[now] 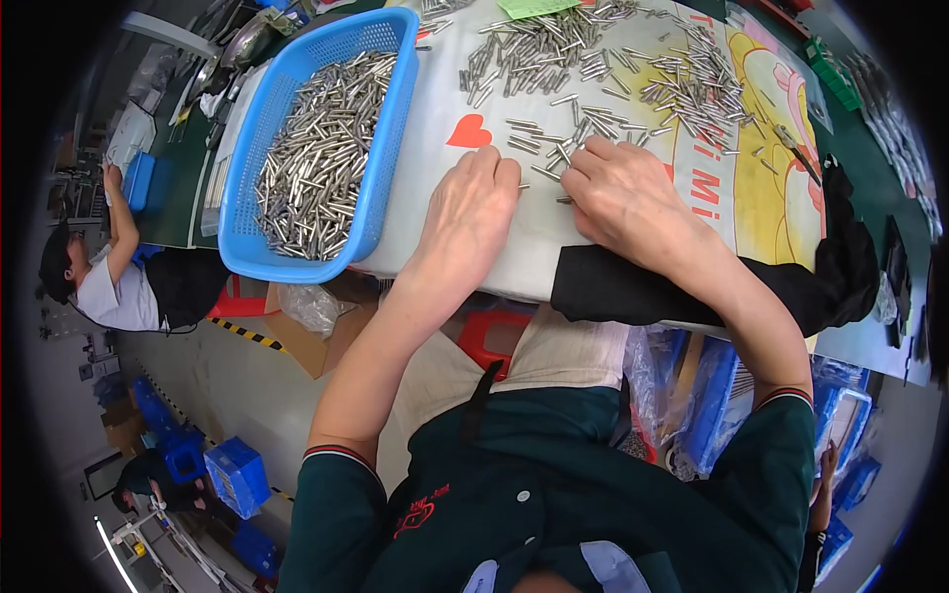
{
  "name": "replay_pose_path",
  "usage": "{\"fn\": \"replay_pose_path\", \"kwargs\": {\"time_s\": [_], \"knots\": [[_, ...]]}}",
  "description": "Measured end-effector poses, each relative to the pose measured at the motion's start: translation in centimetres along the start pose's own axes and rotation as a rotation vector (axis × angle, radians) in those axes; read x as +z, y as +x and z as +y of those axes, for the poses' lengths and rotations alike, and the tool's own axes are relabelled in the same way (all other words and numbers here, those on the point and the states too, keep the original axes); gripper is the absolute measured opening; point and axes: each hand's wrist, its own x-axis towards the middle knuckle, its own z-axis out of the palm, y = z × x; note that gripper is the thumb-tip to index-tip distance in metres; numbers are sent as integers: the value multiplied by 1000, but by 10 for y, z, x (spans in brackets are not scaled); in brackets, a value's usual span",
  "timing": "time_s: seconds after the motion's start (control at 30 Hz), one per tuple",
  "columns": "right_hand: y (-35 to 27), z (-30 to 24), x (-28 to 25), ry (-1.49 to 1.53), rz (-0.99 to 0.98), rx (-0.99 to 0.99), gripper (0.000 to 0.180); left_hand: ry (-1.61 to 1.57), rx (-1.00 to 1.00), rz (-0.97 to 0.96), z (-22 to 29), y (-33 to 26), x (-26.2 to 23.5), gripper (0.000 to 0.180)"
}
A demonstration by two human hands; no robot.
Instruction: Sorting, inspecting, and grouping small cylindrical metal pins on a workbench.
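Curling narrow by metal pins, left hand and right hand hide any grip; blue basket sits at ten o'clock, presumably for reach.

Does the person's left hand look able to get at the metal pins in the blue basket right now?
Probably yes: the left hand is just right of the blue basket, whose top is open, leaving the metal pins uncovered; it would only have to lift over the side.
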Motion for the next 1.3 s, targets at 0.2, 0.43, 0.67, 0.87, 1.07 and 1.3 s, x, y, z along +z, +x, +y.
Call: {"fn": "replay_pose_path", "kwargs": {"time_s": [0.2,0.43,0.67,0.87,1.07,1.3], "knots": [[17,-2,6,60,167,155,4,115,54,-38,-1,1,-3,9],[20,-7,17,-184,49,139,5,-57,-9,68,-14,7,-1,13],[5,4,13,51,113,19,7,-57,93,162,-16,27,9,16],[2,9,16,133,195,10,13,28,105,94,-17,28,9,13],[0,5,17,81,184,13,12,92,58,7,-12,27,4,9],[-1,6,18,96,212,32,11,3,-89,157,-9,40,12,7]]}}
